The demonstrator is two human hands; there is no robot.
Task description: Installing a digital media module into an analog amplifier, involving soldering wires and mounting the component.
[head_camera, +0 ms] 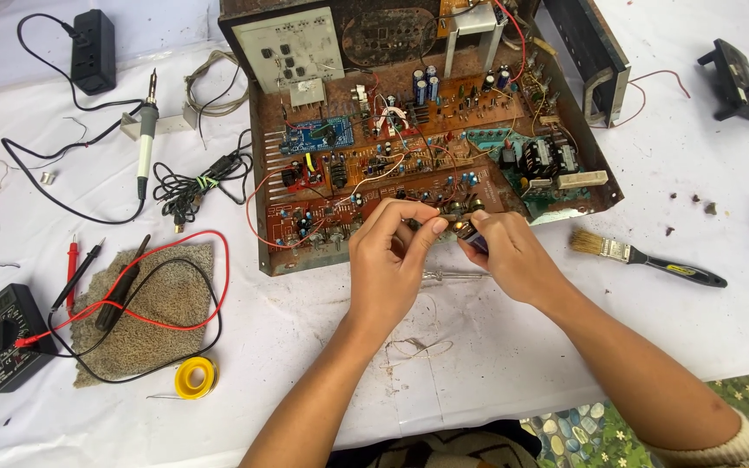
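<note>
Your left hand (389, 251) and right hand (504, 251) meet over the rusty circuit board's (374, 173) front edge — fingertips pinching a small part (459, 227) steady, close to your eyes.

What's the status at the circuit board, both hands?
Left hand and right hand pinch a small part together at the circuit board front edge. Screwdriver lies under the hands; nothing blocks them.

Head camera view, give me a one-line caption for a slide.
Both hands, left hand and right hand, pinch a small component at the front edge of a rusty open circuit-board chassis, soldering iron and multimeter alongside.
</note>
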